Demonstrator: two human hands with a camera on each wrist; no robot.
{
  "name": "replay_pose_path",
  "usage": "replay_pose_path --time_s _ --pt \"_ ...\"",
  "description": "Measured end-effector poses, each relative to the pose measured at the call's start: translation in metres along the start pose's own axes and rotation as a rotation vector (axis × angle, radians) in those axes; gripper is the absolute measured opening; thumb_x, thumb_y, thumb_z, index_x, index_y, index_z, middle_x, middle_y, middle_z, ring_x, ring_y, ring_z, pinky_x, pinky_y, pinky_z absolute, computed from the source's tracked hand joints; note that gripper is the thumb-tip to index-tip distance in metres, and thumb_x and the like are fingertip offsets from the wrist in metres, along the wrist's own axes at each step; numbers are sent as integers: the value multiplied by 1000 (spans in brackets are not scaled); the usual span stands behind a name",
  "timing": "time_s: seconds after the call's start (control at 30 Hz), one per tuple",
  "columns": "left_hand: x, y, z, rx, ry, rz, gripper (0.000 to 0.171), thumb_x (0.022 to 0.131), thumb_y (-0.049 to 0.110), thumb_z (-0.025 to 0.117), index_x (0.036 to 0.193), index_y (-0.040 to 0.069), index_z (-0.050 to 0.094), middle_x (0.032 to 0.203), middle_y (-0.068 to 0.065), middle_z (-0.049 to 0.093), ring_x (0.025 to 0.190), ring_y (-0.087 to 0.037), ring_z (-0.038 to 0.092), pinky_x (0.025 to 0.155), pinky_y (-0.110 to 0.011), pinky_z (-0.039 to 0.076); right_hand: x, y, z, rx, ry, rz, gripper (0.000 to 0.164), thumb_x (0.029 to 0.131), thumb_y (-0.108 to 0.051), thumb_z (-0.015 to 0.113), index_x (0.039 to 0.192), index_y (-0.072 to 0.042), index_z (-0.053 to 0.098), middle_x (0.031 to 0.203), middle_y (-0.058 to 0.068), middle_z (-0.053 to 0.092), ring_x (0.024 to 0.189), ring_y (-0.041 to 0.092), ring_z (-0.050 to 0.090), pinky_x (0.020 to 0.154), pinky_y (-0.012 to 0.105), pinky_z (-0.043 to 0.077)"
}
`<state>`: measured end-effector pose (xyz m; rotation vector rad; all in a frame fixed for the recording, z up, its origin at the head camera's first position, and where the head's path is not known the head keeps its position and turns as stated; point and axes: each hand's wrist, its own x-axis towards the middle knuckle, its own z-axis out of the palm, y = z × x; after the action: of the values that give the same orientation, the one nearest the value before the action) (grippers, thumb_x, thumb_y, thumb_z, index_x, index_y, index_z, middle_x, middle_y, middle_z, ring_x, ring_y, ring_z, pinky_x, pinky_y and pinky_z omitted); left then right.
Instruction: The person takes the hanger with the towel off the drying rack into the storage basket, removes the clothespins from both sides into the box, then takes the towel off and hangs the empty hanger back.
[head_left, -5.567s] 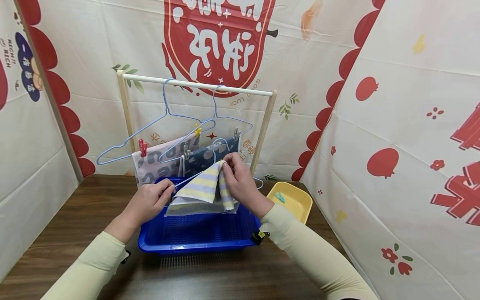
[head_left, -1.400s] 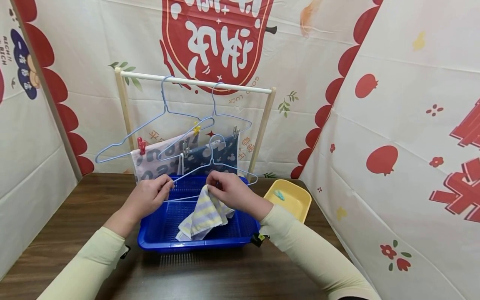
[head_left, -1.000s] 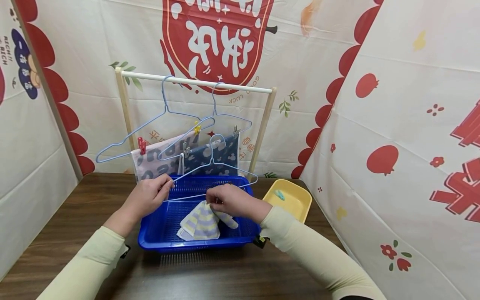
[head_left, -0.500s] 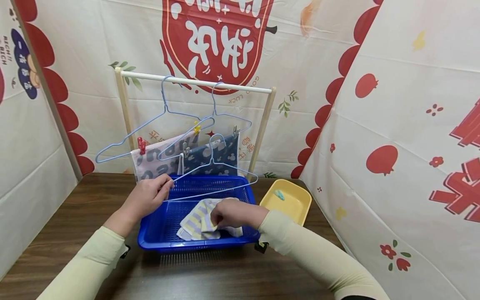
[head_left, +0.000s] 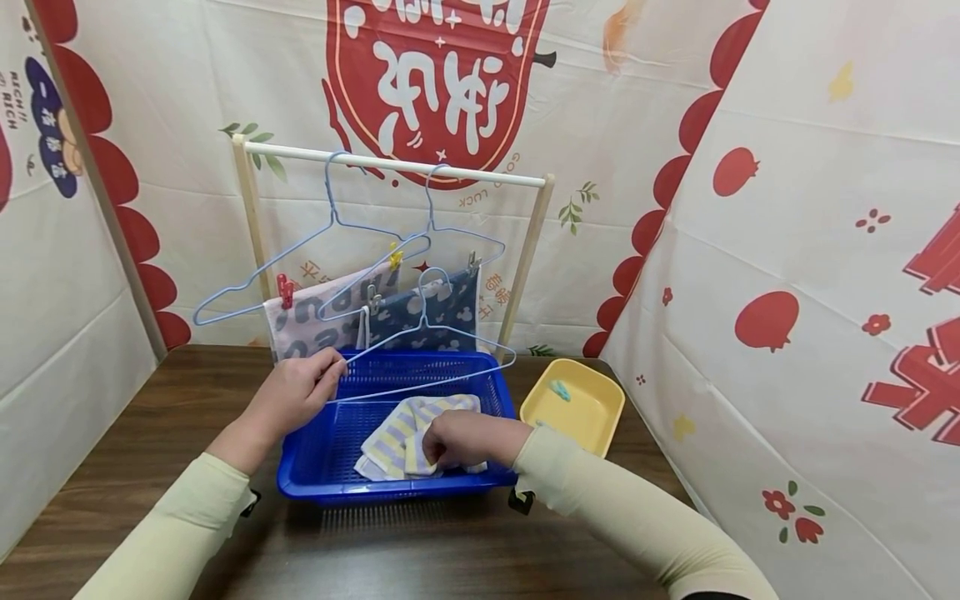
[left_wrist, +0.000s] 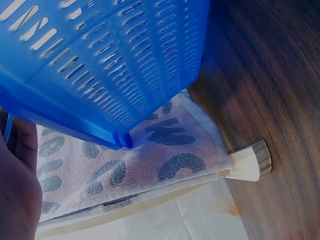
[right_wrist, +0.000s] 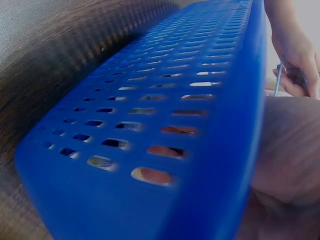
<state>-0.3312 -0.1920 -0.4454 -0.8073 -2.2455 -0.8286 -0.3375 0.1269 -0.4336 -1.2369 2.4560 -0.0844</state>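
Observation:
My left hand (head_left: 303,392) grips the left arm of a light-blue wire hanger (head_left: 423,323), held above the back of a blue slotted basket (head_left: 397,492). In that basket a yellow, lilac and white striped towel (head_left: 390,437) lies crumpled. My right hand (head_left: 468,437) is down on the towel, fingers curled at its front fold; the fingertips are largely hidden. In the left wrist view, my left hand (left_wrist: 20,185) is beside the basket's rim. The right wrist view has the basket wall (right_wrist: 165,100) in front of my right hand (right_wrist: 285,155).
Behind the basket stands a rack (head_left: 397,162) with two hangers. A pink towel (head_left: 318,321) hangs from red and yellow clips, a navy towel (head_left: 420,312) from grey ones. At the right, a yellow tray (head_left: 611,421) holds a teal clip (head_left: 559,390).
My right hand has lowered the striped towel from the hanger into the basket and shifted toward the towel's front. The left hand still holds the hanger in place.

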Motion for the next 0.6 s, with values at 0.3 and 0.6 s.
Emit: replay_pose_path --time_s 0.3,0.6 --pt "1 -1 0 9 0 0 12 107 5 69 99 12 68 71 12 56 60 -4 51 53 -24 49 -1 2 2 32 1 -1 15 105 -15 79 93 -23 77 84 -14 68 79 5 60 77 19 53" --pt "-1 -3 -2 18 22 19 13 106 2 69 98 12 67 71 12 57 60 -3 51 53 -25 49 -22 11 -14 124 170 8 12 110 -26 74 101 -20 80 86 -16 70 77 3 60 73 22 53"
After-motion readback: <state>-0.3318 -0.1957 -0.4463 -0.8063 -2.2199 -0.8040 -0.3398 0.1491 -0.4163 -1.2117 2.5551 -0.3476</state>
